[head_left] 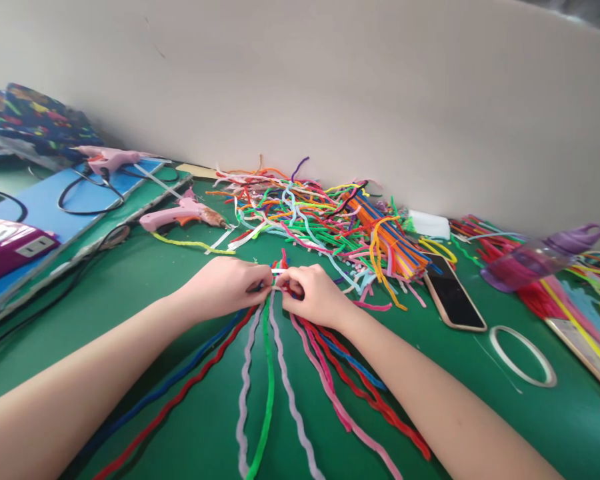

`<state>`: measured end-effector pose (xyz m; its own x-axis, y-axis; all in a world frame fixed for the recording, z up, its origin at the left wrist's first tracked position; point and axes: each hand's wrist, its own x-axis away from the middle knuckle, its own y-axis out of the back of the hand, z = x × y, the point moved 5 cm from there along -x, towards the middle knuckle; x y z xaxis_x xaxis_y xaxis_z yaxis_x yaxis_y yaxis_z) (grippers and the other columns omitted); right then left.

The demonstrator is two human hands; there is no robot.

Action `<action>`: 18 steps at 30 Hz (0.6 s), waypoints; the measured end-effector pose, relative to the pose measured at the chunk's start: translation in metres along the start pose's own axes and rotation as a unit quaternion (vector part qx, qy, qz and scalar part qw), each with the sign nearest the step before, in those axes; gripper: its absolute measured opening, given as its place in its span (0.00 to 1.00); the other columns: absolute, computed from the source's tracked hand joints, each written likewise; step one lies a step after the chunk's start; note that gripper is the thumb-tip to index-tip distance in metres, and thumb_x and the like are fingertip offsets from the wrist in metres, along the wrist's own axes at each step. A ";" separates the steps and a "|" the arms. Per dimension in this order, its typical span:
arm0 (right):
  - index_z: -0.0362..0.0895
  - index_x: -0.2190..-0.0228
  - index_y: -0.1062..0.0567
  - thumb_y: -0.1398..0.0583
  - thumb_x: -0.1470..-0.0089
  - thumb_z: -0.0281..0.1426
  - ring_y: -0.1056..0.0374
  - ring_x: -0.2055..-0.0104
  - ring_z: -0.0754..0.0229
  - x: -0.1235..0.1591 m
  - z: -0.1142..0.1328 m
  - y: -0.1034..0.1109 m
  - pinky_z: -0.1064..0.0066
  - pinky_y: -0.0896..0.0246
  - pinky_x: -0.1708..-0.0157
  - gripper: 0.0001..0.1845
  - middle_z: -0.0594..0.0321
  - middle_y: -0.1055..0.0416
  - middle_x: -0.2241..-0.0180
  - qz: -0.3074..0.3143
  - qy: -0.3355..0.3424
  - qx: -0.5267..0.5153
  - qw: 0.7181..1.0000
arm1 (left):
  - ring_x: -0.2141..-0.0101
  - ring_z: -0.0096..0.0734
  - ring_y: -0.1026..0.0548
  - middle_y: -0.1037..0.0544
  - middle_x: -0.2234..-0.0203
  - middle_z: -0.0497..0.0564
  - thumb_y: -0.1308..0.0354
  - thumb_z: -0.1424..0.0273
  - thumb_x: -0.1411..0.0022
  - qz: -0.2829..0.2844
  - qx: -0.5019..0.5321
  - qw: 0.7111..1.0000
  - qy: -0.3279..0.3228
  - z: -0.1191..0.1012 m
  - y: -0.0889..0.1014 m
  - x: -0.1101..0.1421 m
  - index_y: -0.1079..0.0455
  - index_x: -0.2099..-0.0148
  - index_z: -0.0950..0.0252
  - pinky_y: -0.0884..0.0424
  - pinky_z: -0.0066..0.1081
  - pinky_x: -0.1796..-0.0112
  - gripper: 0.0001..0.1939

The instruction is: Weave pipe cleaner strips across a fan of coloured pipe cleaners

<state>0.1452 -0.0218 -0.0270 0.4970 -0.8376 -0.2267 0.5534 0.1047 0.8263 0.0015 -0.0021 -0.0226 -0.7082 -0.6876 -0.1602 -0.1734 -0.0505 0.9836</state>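
Note:
Several long pipe cleaners [269, 373] in blue, red, lilac, green and pink fan out toward me from one bunched top end. At that end my left hand [235, 287] is closed, thumb and fingers pinching the pipe cleaners. Close beside it, almost touching, my right hand [313, 293] pinches the same bunch from the other side. A short white strip [279, 271] crosses the bunch between my fingertips. Red and blue tips stick up just beyond it. Which strand each hand grips is partly hidden by the fingers.
Beyond my hands lies a tangled heap of pipe cleaners [300, 213]. Pink glue guns [183, 212] and a purple power strip [13, 250] with cables are at left. To the right are a phone [455, 293], a tape ring [523, 357] and a purple bottle [543, 257].

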 end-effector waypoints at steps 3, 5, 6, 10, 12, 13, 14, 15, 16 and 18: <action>0.43 0.68 0.27 0.40 0.50 0.28 0.39 0.72 0.65 0.000 0.003 0.000 0.71 0.49 0.62 0.05 0.70 0.37 0.78 -0.015 0.005 0.019 1.000 | 0.79 0.26 0.32 0.28 0.81 0.45 0.51 0.63 0.38 -0.010 -0.002 1.000 -0.012 0.000 0.000 0.000 0.31 0.68 0.61 0.46 0.27 0.76 0.11; 0.43 0.67 0.27 0.40 0.50 0.29 0.40 0.72 0.65 0.000 0.002 -0.001 0.71 0.49 0.63 0.05 0.70 0.37 0.78 -0.006 0.003 0.012 1.000 | 0.78 0.27 0.31 0.28 0.80 0.45 0.52 0.62 0.36 -0.021 -0.002 0.999 -0.027 -0.001 0.000 0.000 0.30 0.66 0.61 0.45 0.27 0.75 0.12; 0.43 0.67 0.27 0.40 0.51 0.29 0.40 0.73 0.65 0.000 0.002 -0.001 0.72 0.49 0.64 0.06 0.71 0.38 0.78 0.000 0.000 0.007 1.000 | 0.78 0.27 0.31 0.28 0.80 0.45 0.52 0.62 0.36 -0.025 -0.003 0.999 -0.033 -0.001 0.000 0.001 0.29 0.65 0.60 0.45 0.27 0.75 0.13; 0.43 0.66 0.27 0.39 0.54 0.28 0.41 0.73 0.65 -0.001 0.000 0.001 0.72 0.50 0.65 0.09 0.72 0.39 0.79 0.005 -0.003 -0.003 1.000 | 0.78 0.27 0.31 0.28 0.81 0.44 0.52 0.61 0.36 -0.028 -0.006 0.999 -0.020 0.002 0.000 0.000 0.29 0.65 0.60 0.45 0.28 0.74 0.13; 0.43 0.67 0.27 0.39 0.54 0.28 0.41 0.73 0.65 -0.001 0.001 0.000 0.72 0.50 0.65 0.08 0.72 0.39 0.79 0.002 -0.002 0.001 1.000 | 0.78 0.27 0.31 0.28 0.81 0.44 0.51 0.61 0.37 -0.020 0.000 1.000 -0.001 0.004 0.000 0.000 0.29 0.65 0.60 0.45 0.27 0.75 0.13; 0.43 0.67 0.27 0.39 0.53 0.28 0.41 0.73 0.65 -0.001 0.001 0.000 0.72 0.50 0.65 0.07 0.71 0.38 0.78 -0.001 -0.001 0.004 1.000 | 0.78 0.27 0.31 0.28 0.81 0.44 0.50 0.61 0.37 -0.014 0.004 1.000 0.002 0.004 0.000 0.000 0.29 0.66 0.60 0.46 0.27 0.75 0.12; 0.43 0.67 0.27 0.39 0.52 0.28 0.40 0.73 0.65 0.000 0.001 0.000 0.72 0.50 0.64 0.06 0.71 0.38 0.78 -0.004 0.000 0.009 1.000 | 0.79 0.26 0.32 0.29 0.81 0.44 0.50 0.61 0.37 -0.010 0.008 1.000 -0.001 0.003 0.001 0.000 0.29 0.66 0.60 0.46 0.27 0.76 0.12; 0.43 0.68 0.28 0.39 0.51 0.29 0.40 0.73 0.65 0.000 0.002 -0.001 0.72 0.50 0.64 0.05 0.71 0.37 0.78 -0.007 0.001 0.013 1.000 | 0.79 0.26 0.32 0.29 0.81 0.44 0.50 0.62 0.37 -0.009 0.010 1.000 -0.009 0.002 0.001 0.001 0.29 0.66 0.60 0.46 0.27 0.76 0.12; 0.43 0.68 0.28 0.40 0.50 0.29 0.40 0.72 0.65 0.000 0.002 -0.002 0.72 0.50 0.64 0.04 0.71 0.37 0.77 -0.009 0.002 0.017 1.000 | 0.79 0.25 0.33 0.29 0.81 0.44 0.50 0.62 0.37 -0.014 0.010 1.000 -0.019 0.000 0.003 0.001 0.29 0.66 0.60 0.46 0.27 0.76 0.12; 0.43 0.68 0.28 0.40 0.49 0.29 0.39 0.72 0.65 0.000 0.002 -0.002 0.71 0.51 0.63 0.04 0.71 0.36 0.77 -0.012 0.005 0.022 1.000 | 0.79 0.25 0.33 0.28 0.81 0.44 0.51 0.63 0.36 -0.037 0.006 0.998 -0.044 -0.003 0.007 0.002 0.29 0.65 0.60 0.45 0.28 0.75 0.12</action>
<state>0.1429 -0.0234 -0.0283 0.4906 -0.8344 -0.2513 0.5354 0.0611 0.8424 0.0007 -0.0062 -0.0159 -0.7500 -0.6162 -0.2403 -0.2364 -0.0896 0.9675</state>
